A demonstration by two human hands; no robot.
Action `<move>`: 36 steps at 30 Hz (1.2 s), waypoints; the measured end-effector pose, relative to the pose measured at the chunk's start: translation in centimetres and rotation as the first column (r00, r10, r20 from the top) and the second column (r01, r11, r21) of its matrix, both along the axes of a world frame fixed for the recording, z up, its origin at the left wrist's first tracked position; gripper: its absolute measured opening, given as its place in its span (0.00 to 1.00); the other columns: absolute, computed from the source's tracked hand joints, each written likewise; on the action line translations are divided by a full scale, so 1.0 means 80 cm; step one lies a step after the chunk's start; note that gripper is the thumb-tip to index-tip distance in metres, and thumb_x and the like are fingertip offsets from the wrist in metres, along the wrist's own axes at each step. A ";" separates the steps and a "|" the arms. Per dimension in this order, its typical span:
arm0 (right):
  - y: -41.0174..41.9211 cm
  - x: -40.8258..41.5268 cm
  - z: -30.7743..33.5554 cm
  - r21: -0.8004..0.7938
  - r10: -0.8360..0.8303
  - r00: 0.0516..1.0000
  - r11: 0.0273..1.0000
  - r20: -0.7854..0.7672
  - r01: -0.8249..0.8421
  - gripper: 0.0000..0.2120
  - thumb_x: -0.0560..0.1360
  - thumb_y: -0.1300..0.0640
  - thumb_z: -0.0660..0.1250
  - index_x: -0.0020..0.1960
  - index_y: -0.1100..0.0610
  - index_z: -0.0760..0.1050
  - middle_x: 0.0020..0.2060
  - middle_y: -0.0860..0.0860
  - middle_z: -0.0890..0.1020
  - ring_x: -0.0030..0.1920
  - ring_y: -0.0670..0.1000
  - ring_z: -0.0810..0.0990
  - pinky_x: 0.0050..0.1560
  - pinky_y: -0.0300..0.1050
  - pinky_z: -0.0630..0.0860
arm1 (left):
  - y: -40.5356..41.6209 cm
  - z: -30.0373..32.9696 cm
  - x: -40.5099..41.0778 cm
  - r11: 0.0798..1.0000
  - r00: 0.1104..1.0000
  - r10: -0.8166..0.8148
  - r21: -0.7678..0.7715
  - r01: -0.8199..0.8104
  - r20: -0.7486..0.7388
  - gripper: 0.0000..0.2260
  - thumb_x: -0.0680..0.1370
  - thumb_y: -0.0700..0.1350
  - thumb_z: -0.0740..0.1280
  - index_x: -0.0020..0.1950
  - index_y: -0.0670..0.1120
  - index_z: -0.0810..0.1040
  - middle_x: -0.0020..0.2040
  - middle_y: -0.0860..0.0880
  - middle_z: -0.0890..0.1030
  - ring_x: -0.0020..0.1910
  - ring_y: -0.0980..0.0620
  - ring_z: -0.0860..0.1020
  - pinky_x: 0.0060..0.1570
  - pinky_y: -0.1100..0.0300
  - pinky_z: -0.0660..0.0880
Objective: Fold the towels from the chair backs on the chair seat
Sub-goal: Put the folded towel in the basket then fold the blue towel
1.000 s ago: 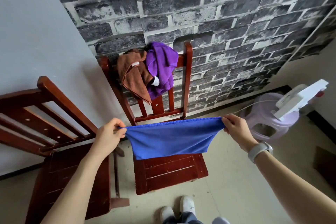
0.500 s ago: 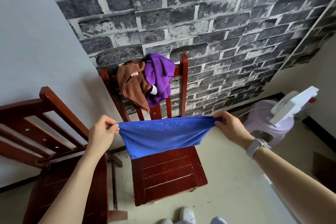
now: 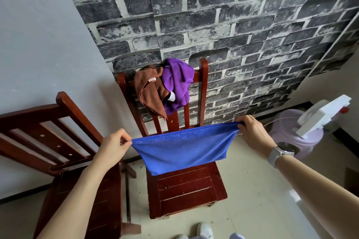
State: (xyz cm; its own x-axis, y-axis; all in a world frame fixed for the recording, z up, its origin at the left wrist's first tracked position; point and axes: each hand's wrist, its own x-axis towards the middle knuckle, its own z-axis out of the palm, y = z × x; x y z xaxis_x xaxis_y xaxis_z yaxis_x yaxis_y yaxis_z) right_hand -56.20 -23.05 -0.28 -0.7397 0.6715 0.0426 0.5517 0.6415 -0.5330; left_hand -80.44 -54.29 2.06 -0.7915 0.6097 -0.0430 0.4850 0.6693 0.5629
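Left hand (image 3: 112,146) and right hand (image 3: 252,134) each pinch a top corner of blue towel (image 3: 184,149), stretched above chair seat (image 3: 186,192); brown towel (image 3: 149,91) and purple towel (image 3: 177,83) hang on far chair back (image 3: 203,87)

You face a dark grey brick-patterned wall (image 3: 242,31) meeting a plain pale grey wall (image 3: 38,44) on your left. Beneath you lies a glossy cream tiled floor (image 3: 258,200), with a lilac plastic stool (image 3: 297,134) by the right-hand corner.

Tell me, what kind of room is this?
Probably a room in a home, maybe a corner used for laundry chores. Towels hang on a wooden chair against brick-pattern wallpaper, and a small fan sits on a plastic stool on the tiled floor.
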 end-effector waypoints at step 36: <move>0.025 0.019 -0.004 0.054 -0.108 0.994 0.993 -0.028 0.109 0.08 0.74 0.64 0.64 0.51 0.63 0.78 0.48 0.60 0.81 0.50 0.61 0.78 0.49 0.48 0.70 | 0.010 -0.011 0.037 0.995 0.997 0.000 0.101 -0.008 0.079 0.04 0.68 0.33 0.72 0.39 0.41 0.83 0.39 0.51 0.79 0.40 0.55 0.76 0.43 0.71 0.69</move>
